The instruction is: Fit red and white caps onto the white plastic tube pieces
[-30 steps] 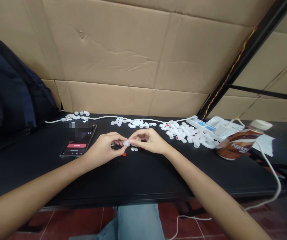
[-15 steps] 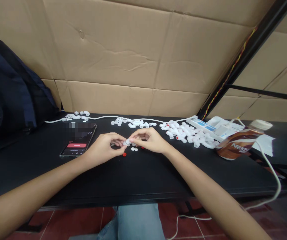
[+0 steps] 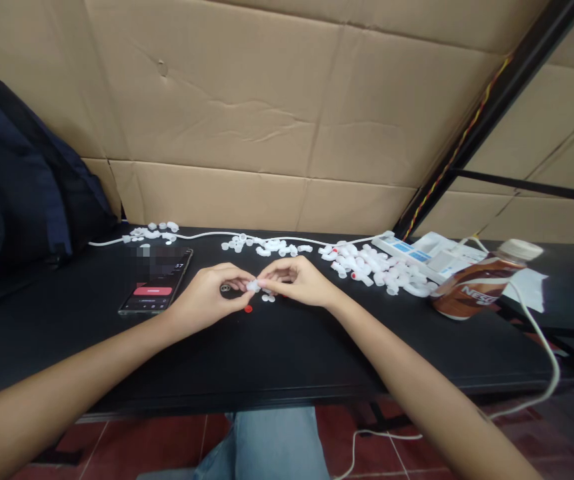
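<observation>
Small translucent white plastic piece (image 3: pixel 253 286): located over the table, between the fingertips of both hands; exact shape partly covered. Taken as dial centre, 12 o'clock pointing away from the person.

Noted at 12 o'clock: creased brown cardboard panelling (image 3: pixel 241 87), upright behind the table. Underneath the work: flat matt-black table (image 3: pixel 267 353), running on toward both 9 and 3 o'clock. At 10 o'clock, well apart: dark navy fabric bag (image 3: pixel 31 180). Near 3 o'clock: loose pile of white curved plastic tube pieces (image 3: pixel 371 267), a few with red parts. Between 12 and 1 o'clock: scattered row of similar white plastic pieces (image 3: pixel 277 247). Farther out at 3 o'clock, beyond the pile: brown-labelled plastic bottle with a whitish cap (image 3: pixel 481 283), tilted in view.

Left hand (image 3: pixel 213 290), on the 9 o'clock side: thumb and forefinger nearly together, gripping the piece. Right hand (image 3: pixel 299 283), on the 3 o'clock side: thumb and forefinger pinched on the same piece, remaining fingers curled.

At 9 o'clock, beside the left hand: black rectangular phone (image 3: pixel 157 283), screen lit, red bar showing. At 4 o'clock: two small round white discs (image 3: pixel 271 299), side by side. At 6 o'clock: small round red disc (image 3: pixel 248 309), lying near the left thumb.
</observation>
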The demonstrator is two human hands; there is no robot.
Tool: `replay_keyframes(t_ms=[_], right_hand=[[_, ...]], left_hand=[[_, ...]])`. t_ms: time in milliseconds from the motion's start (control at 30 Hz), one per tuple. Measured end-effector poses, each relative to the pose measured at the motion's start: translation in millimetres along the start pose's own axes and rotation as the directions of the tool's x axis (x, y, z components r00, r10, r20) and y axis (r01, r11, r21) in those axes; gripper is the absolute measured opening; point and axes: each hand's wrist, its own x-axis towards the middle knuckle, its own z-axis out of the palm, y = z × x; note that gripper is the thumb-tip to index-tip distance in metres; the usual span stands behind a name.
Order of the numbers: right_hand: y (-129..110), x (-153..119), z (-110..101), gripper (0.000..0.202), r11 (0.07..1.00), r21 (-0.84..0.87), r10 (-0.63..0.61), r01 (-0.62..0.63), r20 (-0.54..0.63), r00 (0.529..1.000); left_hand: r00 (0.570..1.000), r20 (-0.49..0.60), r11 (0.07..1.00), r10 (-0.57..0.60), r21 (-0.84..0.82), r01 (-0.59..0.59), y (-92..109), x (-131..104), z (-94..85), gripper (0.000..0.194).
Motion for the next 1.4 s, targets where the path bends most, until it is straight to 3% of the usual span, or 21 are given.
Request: replay_keyframes(t_ms=[400,933,1033,1133,1267,1400], right_hand=[[3.0,1.2,5.4,0.031,0.97,0.214,0.098,-0.114,0.088,0.991],[3.9,2.6,4.2,0.029,0.983,0.17,0.073,-0.071,-0.004,0.997],[3.0,2.3,4.5,0.027,0.982,0.178,0.072,-0.069,-0.011,0.997],[0.6,1.5,5.5,0.026,0.978,0.195,0.071,-0.068,-0.006,0.997],[-2.5,0.6,6.9,0.027,0.974,0.218,0.066,-0.066,0.007,0.998],[-1.9,0.3,6.4,0.027,0.974,0.218,0.064,-0.067,0.017,0.998]], left_hand=[[0.97,-0.047,0.964,0.238,0.136,-0.23,-2.9,-0.1,-1.3,0.013],[0.956,-0.046,0.955,0.291,0.075,-0.287,8.1,-0.1,-4.3,0.015],[0.961,-0.079,0.959,0.265,0.122,-0.255,8.2,-0.4,-5.3,0.014],[0.984,-0.082,0.975,0.156,0.174,-0.14,4.2,-0.1,-6.0,0.021],[0.999,0.029,0.968,0.021,0.251,-0.028,-2.5,1.3,-5.2,0.023],[0.996,0.082,0.975,0.025,0.219,-0.043,-3.8,2.0,-3.6,0.025]])
